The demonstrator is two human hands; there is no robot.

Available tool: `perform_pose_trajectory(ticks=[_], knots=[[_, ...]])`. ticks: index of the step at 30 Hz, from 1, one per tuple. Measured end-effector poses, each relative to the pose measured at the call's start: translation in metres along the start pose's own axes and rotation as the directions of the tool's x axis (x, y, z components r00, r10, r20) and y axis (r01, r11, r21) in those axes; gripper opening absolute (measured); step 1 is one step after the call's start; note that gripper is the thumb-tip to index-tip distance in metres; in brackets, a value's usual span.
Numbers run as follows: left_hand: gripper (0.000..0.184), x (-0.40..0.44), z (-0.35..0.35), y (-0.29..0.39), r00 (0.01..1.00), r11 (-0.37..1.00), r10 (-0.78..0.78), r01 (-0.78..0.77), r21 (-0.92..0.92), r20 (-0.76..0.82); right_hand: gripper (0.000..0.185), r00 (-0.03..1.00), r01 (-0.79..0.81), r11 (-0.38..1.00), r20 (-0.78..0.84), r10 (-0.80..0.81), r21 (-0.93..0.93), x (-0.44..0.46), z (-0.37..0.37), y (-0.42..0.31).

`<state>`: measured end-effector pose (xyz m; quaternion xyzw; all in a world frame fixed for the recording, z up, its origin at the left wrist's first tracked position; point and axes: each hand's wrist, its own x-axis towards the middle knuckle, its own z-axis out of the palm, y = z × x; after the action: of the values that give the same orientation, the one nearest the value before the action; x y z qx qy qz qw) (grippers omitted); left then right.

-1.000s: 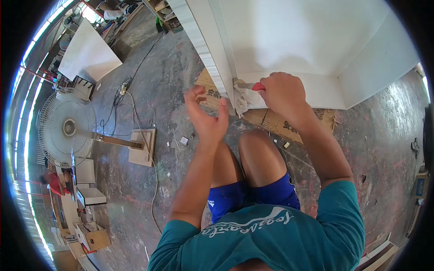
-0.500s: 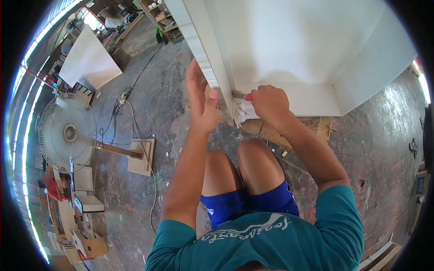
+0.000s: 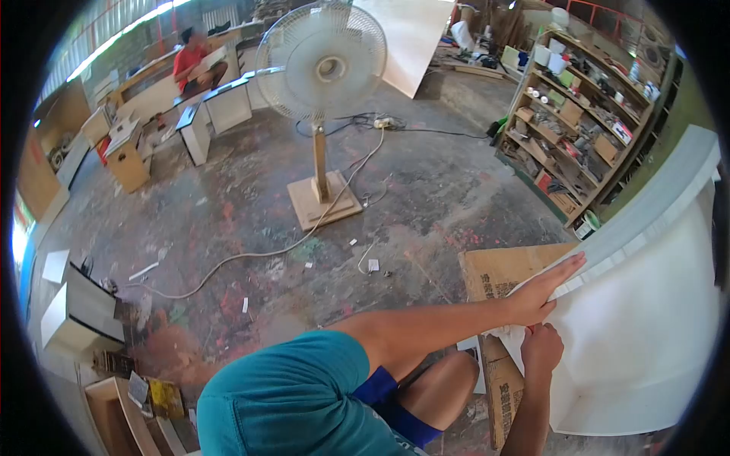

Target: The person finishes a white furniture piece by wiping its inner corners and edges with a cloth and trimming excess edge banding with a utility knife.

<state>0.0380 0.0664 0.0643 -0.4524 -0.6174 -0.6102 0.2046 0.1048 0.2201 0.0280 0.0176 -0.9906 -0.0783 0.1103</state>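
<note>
My left hand (image 3: 541,295) lies stretched out along the edge of a white cabinet (image 3: 635,327), fingers straight and together, pointing up its striped side panel. Just below it, my right hand (image 3: 542,349) is closed around a small red-handled tool (image 3: 537,327) at the cabinet's inner corner. Only a bit of red shows between the fingers; the tool's working end is hidden. Flattened cardboard (image 3: 502,275) lies beneath the cabinet, close to my knees.
A standing fan (image 3: 329,70) on a wooden base is across the floor, its cord (image 3: 262,254) trailing left. Cluttered shelves (image 3: 582,125) stand at upper right. A person in a red shirt (image 3: 188,62) sits at the back left. White box parts (image 3: 76,311) lie at left.
The view has swung to the left, bringing the fan to the upper middle and the shelves into view. My left hand now lies against the panel edge, nearer my right hand.
</note>
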Motion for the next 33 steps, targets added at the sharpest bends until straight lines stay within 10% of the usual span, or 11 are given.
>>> perform_pose_trajectory(ticks=[18, 21, 25, 33], knots=[[0.104, -0.014, 0.011, -0.013, 0.987, 0.988, -0.153, 0.155, -0.020, 0.051, 0.026, 0.953, -0.038, 0.997, -0.299, 0.057, 0.072, -0.007, -0.026, 0.009], [0.081, -0.017, 0.016, -0.017, 0.982, 0.979, -0.188, 0.186, 0.080, 0.015, 0.023, 0.992, -0.042, 0.995, -0.117, 0.052, 0.093, -0.002, 0.013, 0.012], [0.049, -0.019, 0.027, -0.019, 0.978, 0.980, -0.199, 0.197, -0.035, -0.061, 0.013, 0.962, -0.002, 1.000, -0.274, 0.008, 0.020, -0.002, 0.009, 0.021], [0.052, -0.026, 0.032, -0.024, 0.956, 0.953, -0.266, 0.243, -0.180, -0.120, 0.007, 0.965, 0.133, 0.990, -0.220, -0.140, -0.047, 0.008, -0.013, 0.035]])
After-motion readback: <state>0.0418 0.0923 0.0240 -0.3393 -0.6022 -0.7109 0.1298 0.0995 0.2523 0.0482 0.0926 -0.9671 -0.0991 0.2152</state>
